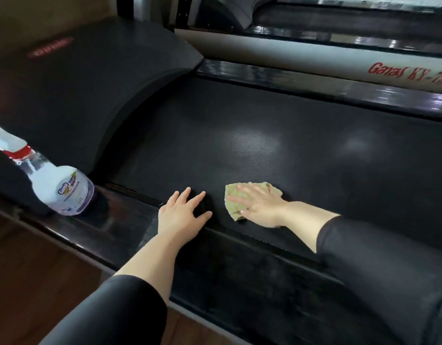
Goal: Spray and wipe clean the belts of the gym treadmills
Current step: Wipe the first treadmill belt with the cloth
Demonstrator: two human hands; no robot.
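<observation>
The black treadmill belt (277,135) fills the middle of the head view. My right hand (259,206) lies flat with straight fingers on a yellow cloth (236,195), pressing it onto the belt near its front edge. My left hand (181,212) rests with spread fingers on the belt's near edge, just left of the cloth, holding nothing. A clear spray bottle (58,185) with a red collar and white trigger stands tilted on the near side rail at the left, apart from both hands.
The black motor cover (90,78) rises at the belt's left end. A glossy side rail (110,227) runs along the near edge, with wooden floor (28,270) below it. A second treadmill with red lettering (409,73) stands behind the far rail.
</observation>
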